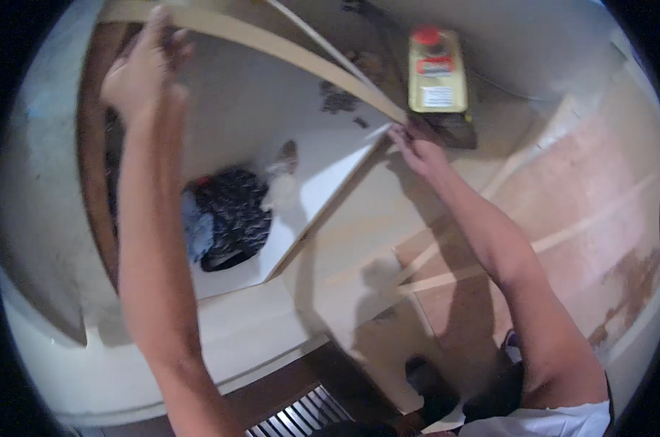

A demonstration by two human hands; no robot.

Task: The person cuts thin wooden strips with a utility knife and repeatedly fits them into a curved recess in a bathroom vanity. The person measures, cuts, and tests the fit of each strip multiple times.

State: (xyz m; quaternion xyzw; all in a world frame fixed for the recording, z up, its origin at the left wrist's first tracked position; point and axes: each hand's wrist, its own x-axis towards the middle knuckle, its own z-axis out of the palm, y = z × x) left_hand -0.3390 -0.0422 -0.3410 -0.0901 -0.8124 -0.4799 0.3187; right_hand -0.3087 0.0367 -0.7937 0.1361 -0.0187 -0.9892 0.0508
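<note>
Head view, items as seen: long pale wooden strip (pixel 271 44), curving from upper left to centre; left hand (pixel 144 69) raised at its upper-left end, fingers curled over the strip; right hand (pixel 417 149) pinching the strip's lower end just beside a white board (pixel 322 167). Yellow can with red cap (pixel 437 71) stands near the right hand. Dark patterned cloth bundle (pixel 228 218) lies below the board. Metal grille (pixel 301 419) at lower edge
</note>
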